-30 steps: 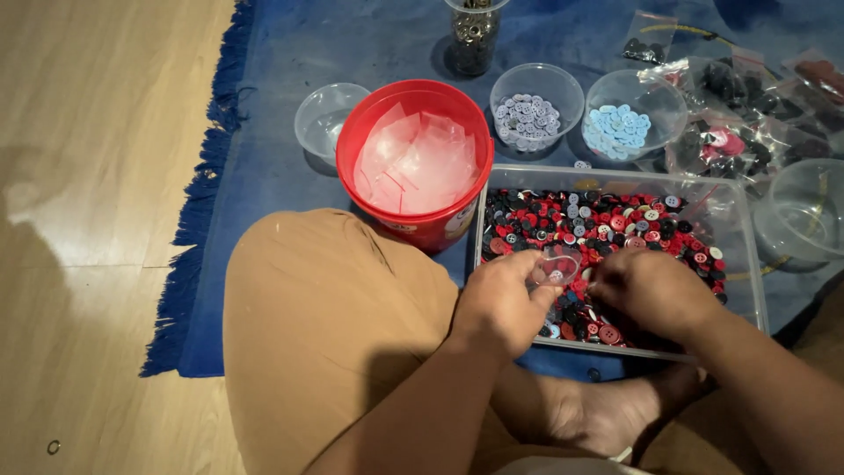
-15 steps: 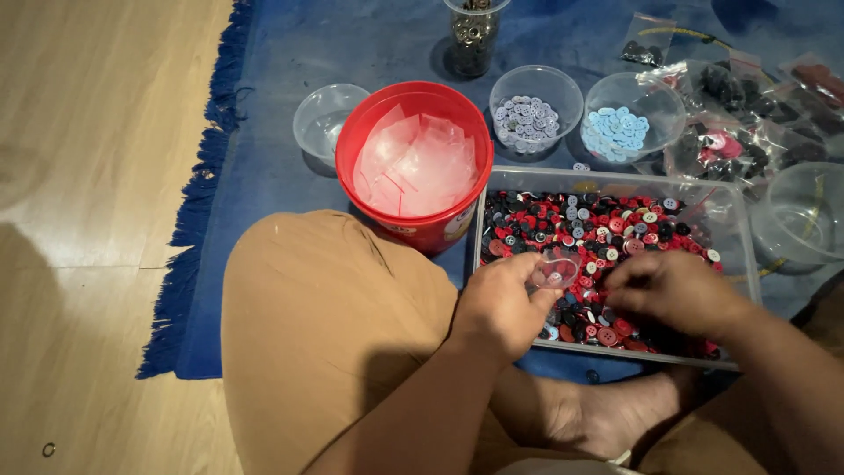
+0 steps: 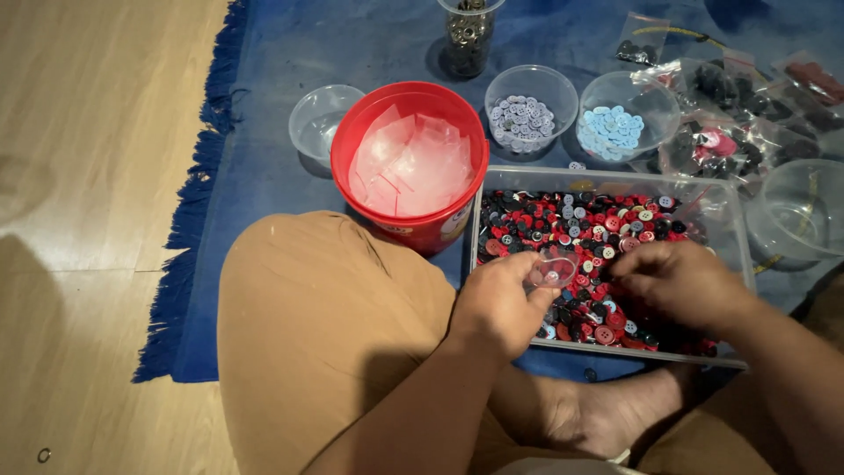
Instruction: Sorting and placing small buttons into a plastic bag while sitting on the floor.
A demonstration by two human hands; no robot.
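My left hand (image 3: 501, 303) still grips the small clear cup (image 3: 554, 266) over the tray (image 3: 607, 352) of mixed buttons (image 3: 585, 224), while my right hand (image 3: 681, 283), fingers curled, has slid deeper, picking.

Much of the clear tray (image 3: 492, 189) of mixed buttons and its surroundings is hidden or cut off.

The buttons at the near side of the tray are covered by the left hand (image 3: 501, 303) and the right hand (image 3: 681, 286); what is pinched under the right hand's fingertips cannot be made out. The contents of the small clear cup (image 3: 556, 266), held over the tray, are too small to tell. Beyond the tray, the tall clear cup (image 3: 469, 31) is cut by the top edge. Right of the tray, the empty clear bowl (image 3: 804, 211) and the plastic bags (image 3: 747, 114) are cropped by the right edge, their contents blurred.
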